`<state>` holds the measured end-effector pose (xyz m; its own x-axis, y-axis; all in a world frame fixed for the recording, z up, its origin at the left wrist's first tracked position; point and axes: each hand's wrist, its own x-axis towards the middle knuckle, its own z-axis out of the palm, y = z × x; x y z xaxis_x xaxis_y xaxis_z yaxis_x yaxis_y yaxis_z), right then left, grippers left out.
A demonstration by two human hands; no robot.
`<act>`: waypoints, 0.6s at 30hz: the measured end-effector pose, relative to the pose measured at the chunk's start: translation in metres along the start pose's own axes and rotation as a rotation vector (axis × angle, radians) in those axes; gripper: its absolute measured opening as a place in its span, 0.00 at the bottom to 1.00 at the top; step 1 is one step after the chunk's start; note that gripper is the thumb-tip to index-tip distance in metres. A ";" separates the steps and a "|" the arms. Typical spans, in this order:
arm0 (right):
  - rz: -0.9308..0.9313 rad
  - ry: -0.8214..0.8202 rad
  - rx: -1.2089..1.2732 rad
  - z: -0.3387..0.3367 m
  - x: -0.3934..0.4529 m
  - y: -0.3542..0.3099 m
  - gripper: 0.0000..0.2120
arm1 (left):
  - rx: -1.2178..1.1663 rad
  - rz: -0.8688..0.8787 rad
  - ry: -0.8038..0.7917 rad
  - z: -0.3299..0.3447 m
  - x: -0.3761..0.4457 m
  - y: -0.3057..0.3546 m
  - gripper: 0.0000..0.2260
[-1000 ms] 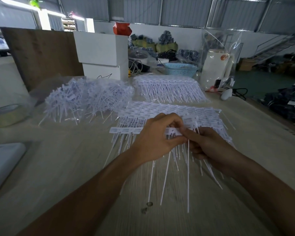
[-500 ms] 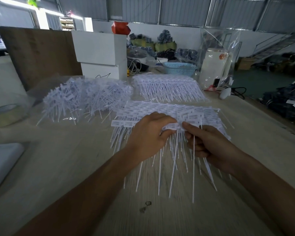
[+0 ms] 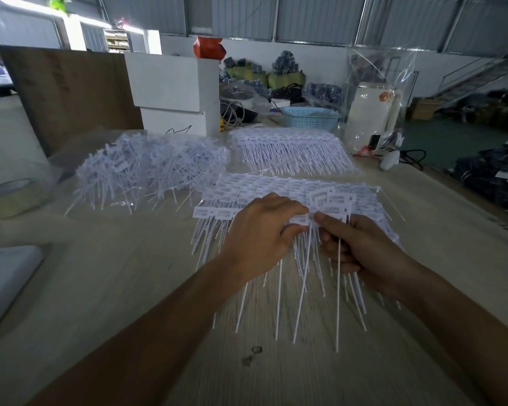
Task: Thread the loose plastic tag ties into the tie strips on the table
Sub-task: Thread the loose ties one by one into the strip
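Observation:
A white tie strip (image 3: 217, 213) of joined tags lies across the table's middle, its thin tails hanging toward me. My left hand (image 3: 261, 235) pinches the strip at its tag row. Right beside it, my right hand (image 3: 361, 247) grips a bundle of white tag ties (image 3: 339, 288), its fingertips meeting the left hand's at the strip. Behind the hands lies a flat stack of more tie strips (image 3: 291, 186). A loose heap of tag ties (image 3: 147, 168) sits at the left in clear plastic.
Another stack of strips (image 3: 291, 150) lies farther back. White boxes (image 3: 173, 92), a blue basket (image 3: 310, 118) and a white jug (image 3: 370, 112) in a clear bag stand along the back. A tape roll (image 3: 9, 197) and a pale flat object (image 3: 4, 279) sit left. The table edge runs along the right.
Both hands moved a little farther from me with the strip and ties. The strip's tails spread out under the hands. The grips look the same.

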<state>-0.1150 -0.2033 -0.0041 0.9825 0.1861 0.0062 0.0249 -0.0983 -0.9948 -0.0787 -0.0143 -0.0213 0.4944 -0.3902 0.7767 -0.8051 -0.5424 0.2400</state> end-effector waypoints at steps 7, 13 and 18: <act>-0.163 0.080 -0.191 -0.001 -0.002 -0.002 0.20 | -0.077 -0.012 -0.050 0.004 0.000 -0.004 0.10; -0.275 0.063 -0.362 0.001 -0.004 -0.005 0.21 | -0.212 -0.129 -0.143 0.004 0.001 -0.011 0.11; -0.308 0.052 -0.405 -0.002 -0.002 -0.001 0.28 | -0.260 -0.155 -0.180 0.002 0.003 -0.010 0.08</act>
<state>-0.1170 -0.2054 -0.0024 0.9261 0.2179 0.3081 0.3739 -0.4200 -0.8269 -0.0688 -0.0114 -0.0225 0.6482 -0.4557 0.6101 -0.7613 -0.4064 0.5053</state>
